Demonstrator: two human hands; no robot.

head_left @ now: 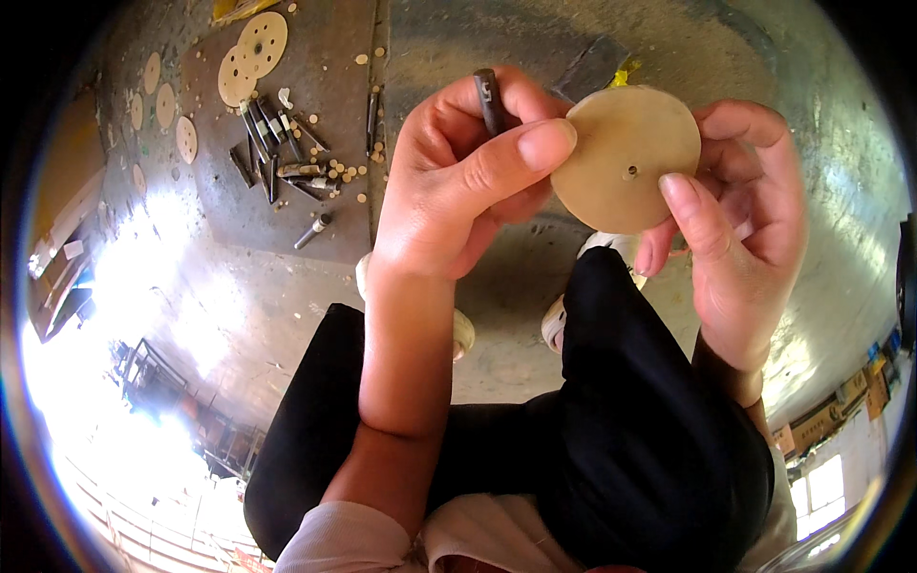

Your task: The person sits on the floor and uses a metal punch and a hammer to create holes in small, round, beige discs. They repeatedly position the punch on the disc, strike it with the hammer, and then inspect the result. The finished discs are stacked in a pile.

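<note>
In front of me a round tan disc (611, 143) with one small hole near its middle is held up between both hands. My left hand (468, 172) pinches the disc's left edge, thumb on its face. The same hand also keeps a short dark metal hole punch (490, 100) in its curled fingers, its end sticking up. My right hand (735, 205) grips the right edge, its thumb on the face below the rim and its fingers curled behind. What lies behind the disc is hidden.
Several dark metal punches (272, 143) lie heaped on the floor plate at the left, among small round cut-outs (351, 172). Beyond them are larger tan discs with holes (263, 45) and smaller discs (165, 105). My knees (640, 353) are below my hands. Cardboard boxes (821, 420) stand far right.
</note>
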